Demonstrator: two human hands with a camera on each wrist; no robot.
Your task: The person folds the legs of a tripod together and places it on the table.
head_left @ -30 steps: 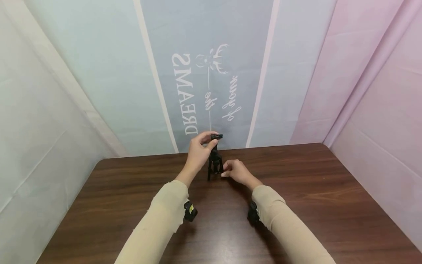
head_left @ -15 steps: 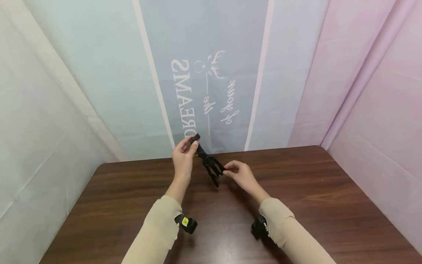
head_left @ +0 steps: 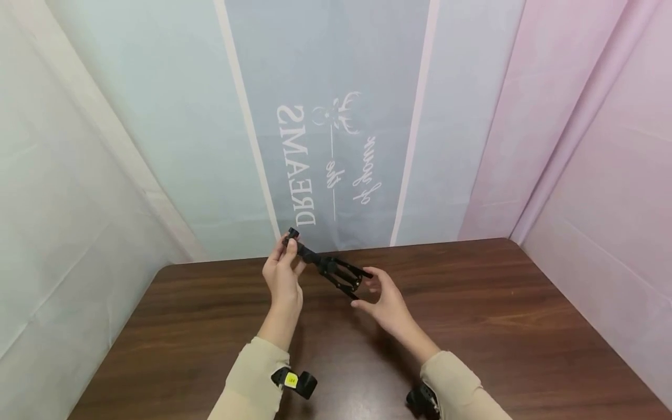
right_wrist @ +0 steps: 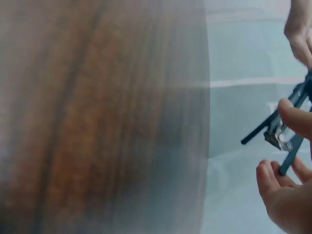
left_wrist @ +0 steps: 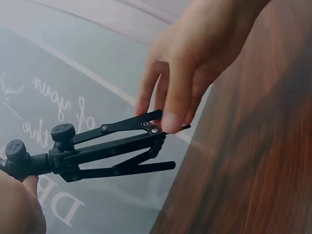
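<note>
A small black tripod (head_left: 332,266) is held tilted above the table, its head end at upper left and its legs pointing to the lower right, partly spread. My left hand (head_left: 283,280) grips it near the head, thumb on the near side. At the leg end, my right hand (head_left: 387,300) has its thumb at one leg tip and its fingers at another. The left wrist view shows the tripod's knobs and hinged leg braces, with the right hand (left_wrist: 190,73) around the leg ends. In the right wrist view, the legs (right_wrist: 287,139) pass between thumb and fingers.
The brown wood-grain table (head_left: 483,326) lies beneath both hands. A printed cloth (head_left: 336,70) with mirrored lettering hangs behind its far edge, and pale cloth walls (head_left: 63,192) stand on either side. Each forearm wears a black wrist camera (head_left: 296,382).
The tripod has tilted from upright to a slant, its head swinging left and down with my left hand. My right hand has shifted slightly right and spread wider around the leg ends.
</note>
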